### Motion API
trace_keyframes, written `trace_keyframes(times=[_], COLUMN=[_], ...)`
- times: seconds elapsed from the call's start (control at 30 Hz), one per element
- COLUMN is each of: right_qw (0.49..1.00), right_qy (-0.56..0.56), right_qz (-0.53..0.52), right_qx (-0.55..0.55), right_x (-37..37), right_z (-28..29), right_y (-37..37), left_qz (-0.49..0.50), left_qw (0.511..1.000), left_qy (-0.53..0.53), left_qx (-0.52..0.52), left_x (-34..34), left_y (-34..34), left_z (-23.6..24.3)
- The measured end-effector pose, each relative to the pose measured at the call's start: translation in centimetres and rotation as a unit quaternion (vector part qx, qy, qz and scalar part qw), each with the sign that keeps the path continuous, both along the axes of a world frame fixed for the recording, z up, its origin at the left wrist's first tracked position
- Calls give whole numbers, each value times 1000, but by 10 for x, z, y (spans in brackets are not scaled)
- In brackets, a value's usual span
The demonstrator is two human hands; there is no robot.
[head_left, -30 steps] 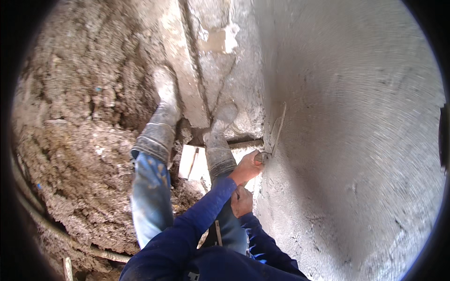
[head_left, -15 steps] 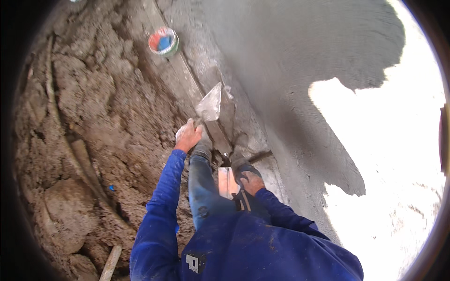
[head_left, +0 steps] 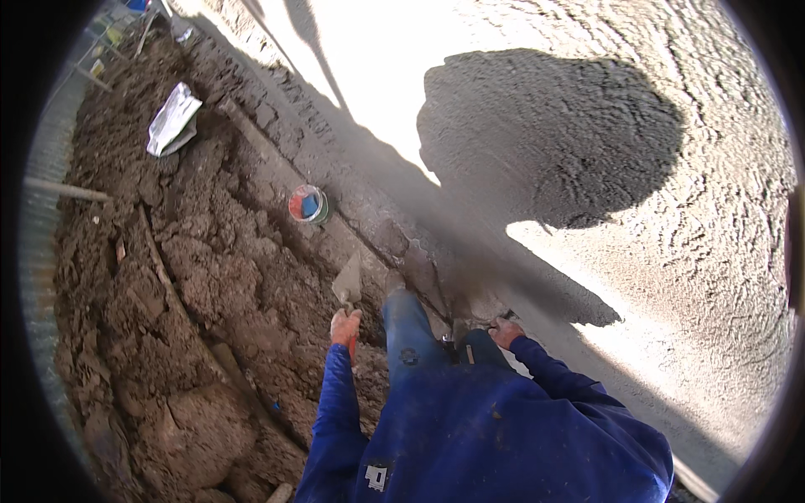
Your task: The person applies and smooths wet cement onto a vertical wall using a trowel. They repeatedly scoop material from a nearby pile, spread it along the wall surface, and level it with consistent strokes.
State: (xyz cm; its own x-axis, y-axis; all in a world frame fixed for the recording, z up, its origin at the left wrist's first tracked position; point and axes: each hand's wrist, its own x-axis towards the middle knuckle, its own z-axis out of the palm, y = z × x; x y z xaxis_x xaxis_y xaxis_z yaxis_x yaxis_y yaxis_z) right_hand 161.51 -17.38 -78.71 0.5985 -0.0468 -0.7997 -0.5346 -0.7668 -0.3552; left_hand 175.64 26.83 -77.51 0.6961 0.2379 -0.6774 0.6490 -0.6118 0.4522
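The left hand [head_left: 345, 325] was clenched round the grey pointed steel trowel [head_left: 348, 283], blade at twelve o'clock over the brown clods; it wanted a low, flat scoop. The right hand [head_left: 505, 333], at three o'clock, pressed the rough grey rendered wall [head_left: 671, 251]; its grip I couldn't tell.

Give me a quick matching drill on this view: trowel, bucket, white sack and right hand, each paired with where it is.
Things:
1. trowel
2. bucket
3. white sack
4. right hand

Places:
A. far back on the dirt, upper left
B. at the foot of the plastered wall, by the knee
C. in the left hand
D. on the ledge beyond the trowel

Pairs: 1-C, 2-D, 3-A, 4-B
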Motion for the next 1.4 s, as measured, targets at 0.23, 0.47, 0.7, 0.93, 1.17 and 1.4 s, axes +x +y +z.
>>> trace_keyframes(times=[0.23, 0.47, 0.7, 0.93, 1.17, 1.4], right_qw=[998, 931, 728, 544, 500, 363], right_qy=[-32, -82, -38, 19, 38, -71], right_qz=[-56, -355, -682, -838, -862, -929], right_qx=[4, 21, -58, 29, 77, 13], right_x=[51, 52, -36, -89, -95, -59], right_z=[7, 71, 62, -9, 3, -15], right_y=[39, 73, 133, 215, 245, 294], left_qz=[-487, -732, -977, -938, -930, -871], left_qw=[870, 638, 52, 314, 360, 453], left_qy=[25, 67, 32, 98, -17, 103], left_qx=[67, 227, 204, 108, 76, 158], left_x=[117, 248, 250, 173, 78, 23], left_y=[18, -68, -183, -276, -331, -366], left_z=[-86, -59, -57, 9, 28, 4])
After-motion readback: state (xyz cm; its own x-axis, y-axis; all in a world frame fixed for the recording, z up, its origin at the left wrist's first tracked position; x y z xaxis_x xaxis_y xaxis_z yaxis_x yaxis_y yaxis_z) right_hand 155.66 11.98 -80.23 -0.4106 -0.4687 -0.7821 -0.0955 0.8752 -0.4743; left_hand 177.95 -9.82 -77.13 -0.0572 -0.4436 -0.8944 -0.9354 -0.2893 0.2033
